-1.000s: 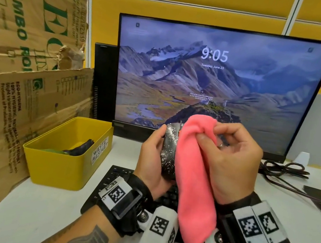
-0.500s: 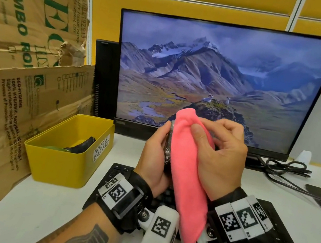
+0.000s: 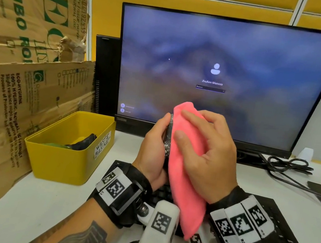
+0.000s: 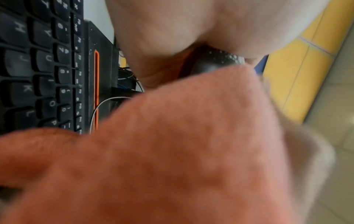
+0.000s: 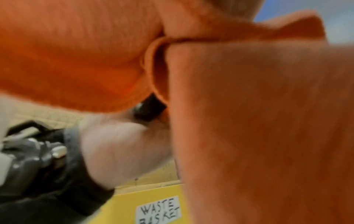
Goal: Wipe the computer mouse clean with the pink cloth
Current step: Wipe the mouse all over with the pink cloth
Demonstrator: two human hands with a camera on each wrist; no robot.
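Observation:
My left hand [image 3: 154, 151] grips a black computer mouse [image 3: 168, 140] upright in front of the monitor, above the keyboard. Only a speckled strip of the mouse's edge shows. The pink cloth [image 3: 185, 175] covers the rest of the mouse and hangs down past my wrists. My right hand [image 3: 203, 147] holds the cloth against the mouse, fingers curled over its top and thumb pressed on its near side. In the left wrist view the cloth [image 4: 182, 151] fills the lower frame, with a bit of the mouse [image 4: 216, 60] under the palm. The right wrist view shows mostly cloth [image 5: 258, 121].
A black keyboard [image 3: 288, 230] lies on the white desk beneath my hands. A yellow waste basket [image 3: 65, 157] stands to the left, cardboard boxes [image 3: 20, 62] behind it. The monitor [image 3: 231, 73] shows a login screen. Black cables [image 3: 288, 164] coil at the right.
My right hand has slid the cloth further over the mouse, hiding nearly all of it. The monitor went from the lock-screen picture to a login screen.

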